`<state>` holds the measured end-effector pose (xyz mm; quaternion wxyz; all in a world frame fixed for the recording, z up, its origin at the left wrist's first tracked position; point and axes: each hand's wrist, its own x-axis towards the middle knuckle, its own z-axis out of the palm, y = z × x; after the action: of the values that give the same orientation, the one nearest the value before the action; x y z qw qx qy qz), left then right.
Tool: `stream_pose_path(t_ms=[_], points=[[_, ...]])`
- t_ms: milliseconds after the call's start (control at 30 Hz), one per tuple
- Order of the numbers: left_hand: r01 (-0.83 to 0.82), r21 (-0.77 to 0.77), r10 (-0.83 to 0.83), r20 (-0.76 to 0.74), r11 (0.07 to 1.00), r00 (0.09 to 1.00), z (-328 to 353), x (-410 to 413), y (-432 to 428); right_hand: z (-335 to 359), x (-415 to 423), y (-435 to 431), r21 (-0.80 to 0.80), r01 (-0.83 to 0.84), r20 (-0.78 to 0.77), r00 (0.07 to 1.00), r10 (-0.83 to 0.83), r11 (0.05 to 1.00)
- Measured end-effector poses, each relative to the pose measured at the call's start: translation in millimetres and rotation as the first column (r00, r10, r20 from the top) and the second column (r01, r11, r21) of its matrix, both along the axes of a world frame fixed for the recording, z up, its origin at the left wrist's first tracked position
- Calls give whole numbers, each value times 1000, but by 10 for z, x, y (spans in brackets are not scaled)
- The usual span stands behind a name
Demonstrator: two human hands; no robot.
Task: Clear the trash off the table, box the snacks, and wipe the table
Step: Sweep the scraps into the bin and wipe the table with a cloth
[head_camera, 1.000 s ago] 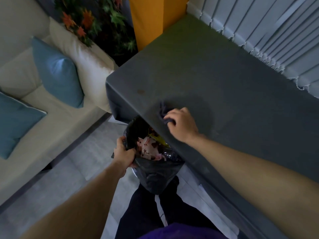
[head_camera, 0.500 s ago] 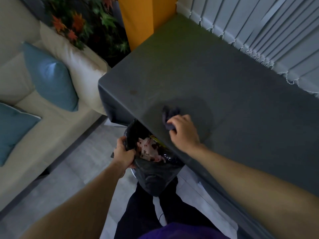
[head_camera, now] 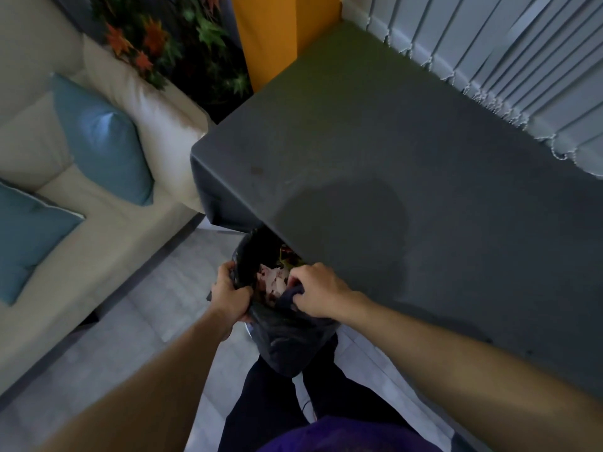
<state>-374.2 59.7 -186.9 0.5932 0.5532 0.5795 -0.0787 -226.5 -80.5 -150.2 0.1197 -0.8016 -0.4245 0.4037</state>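
bag point(head_camera: 287, 337): black plastic, mouth open. It hangs just off the near edge of the table, in front of the person's legs. Its far rim meets that edge; whether it touches cannot be told.
trash point(head_camera: 272, 283): crumpled pale pink scraps with dark marks and a bit of yellow. All of it sits inside the bag and shows through the mouth.
left hand point(head_camera: 230, 296): fingers and thumb are clamped round the bag's left rim, bunching the plastic and holding the bag up.
right hand point(head_camera: 318, 293): at the bag's right rim, knuckles up, fingers curled tight round a cloth.
cloth point(head_camera: 292, 293): dark and wadded, held over the bag's mouth, off the table. Whether it touches the trash cannot be told.
table point(head_camera: 408, 164): dark grey top running from the near edge to the far wall. A small brownish spot point(head_camera: 256, 171) lies near its left corner. A darker round patch sits mid-top; damp or shadow, cannot tell.
legs point(head_camera: 261, 406): dark trousers, below the bag.
floor point(head_camera: 130, 337): pale grey, between table and sofa.
sofa point(head_camera: 81, 223): cream, left of the table, close to its corner.
cushions point(head_camera: 104, 148): two, blue, on the sofa.
plant point(head_camera: 182, 44): green and orange leaves, behind the sofa.
pillar point(head_camera: 264, 37): yellow, at the table's far left corner.
blinds point(head_camera: 505, 70): pale vertical slats along the table's far side.
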Motion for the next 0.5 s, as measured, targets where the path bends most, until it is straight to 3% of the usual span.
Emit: stream_pose_path(t_ms=[100,167,200,267,333,367,433,500], points=[[6,0,-6,-1,1000,1000,10,1,9,-9,85,9,91,28,90,995,-37,995],[2,10,-3,4,1000,1000,21,26,12,60,178,21,235,134,63,986,-153,963],[-1,6,1,12,1000,1000,26,40,15,101,250,32,323,224,29,969,-246,919],[1,-6,0,25,1000,1000,40,63,28,111,483,62,515,421,-21,877,-481,747],[0,-5,0,38,1000,999,49,80,45,94,792,89,650,506,20,734,-679,566],[-5,-1,5,42,1000,999,51,89,50,64,948,103,666,513,74,678,-732,542],[-5,13,4,36,1000,999,59,103,59,-56,1167,106,599,509,210,645,-735,618],[1,14,-2,35,1000,999,65,118,75,-169,1159,102,489,455,313,705,-636,744]])
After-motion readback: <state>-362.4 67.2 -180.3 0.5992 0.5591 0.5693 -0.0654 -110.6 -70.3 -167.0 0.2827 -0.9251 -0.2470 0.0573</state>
